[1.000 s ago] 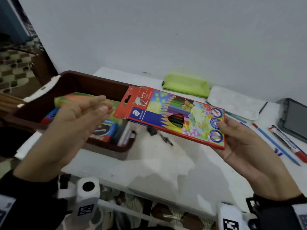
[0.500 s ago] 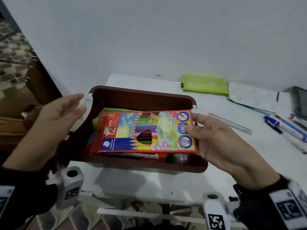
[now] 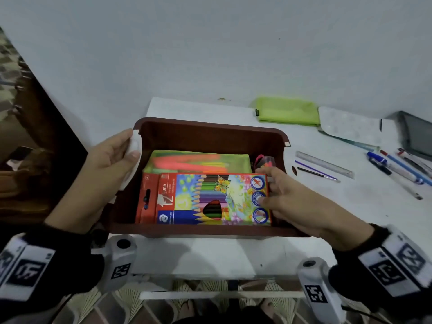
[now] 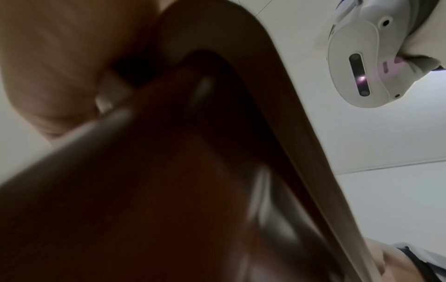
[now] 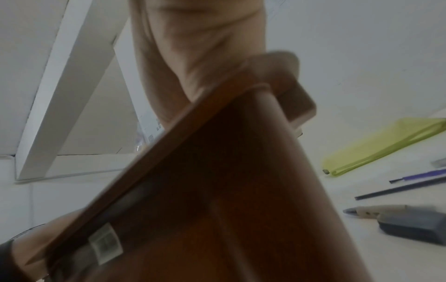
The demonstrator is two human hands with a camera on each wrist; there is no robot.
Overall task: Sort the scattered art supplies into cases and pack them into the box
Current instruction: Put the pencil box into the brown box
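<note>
The flat red cardboard pack of coloured pencils [image 3: 205, 198] lies inside the dark brown plastic box [image 3: 210, 134], toward its near wall, on top of other supplies. The right hand [image 3: 301, 204] pinches the pack's right end, thumb on the printed face and the other fingers [image 3: 271, 171] curled over its far corner. The left hand [image 3: 109, 162] steadies the box from the outside, its thumb and fingertips gripping the white-edged left rim. Just beyond the right fingers, deeper in the box, lie a translucent green pouch of orange markers [image 3: 198, 161] and a small pink-and-black item [image 3: 263, 160] that I cannot identify.

The step in hand looks like seating the pack. To do it well, keep the left grip firm so the box does not slide on the white counter [image 3: 327, 206], lower the right end until the pack lies flat and level, then slide the fingers out sideways rather than lifting, so the pack is not dragged up again. A light press on the face would settle it.

To the right of the right fingers, still loose on the counter, are a clear plastic ruler [image 3: 325, 164], a thin purple-handled brush [image 3: 315, 171] and several blue and red pens [image 3: 397, 167]; farther back lies a lime green fabric pouch [image 3: 288, 111].
</note>
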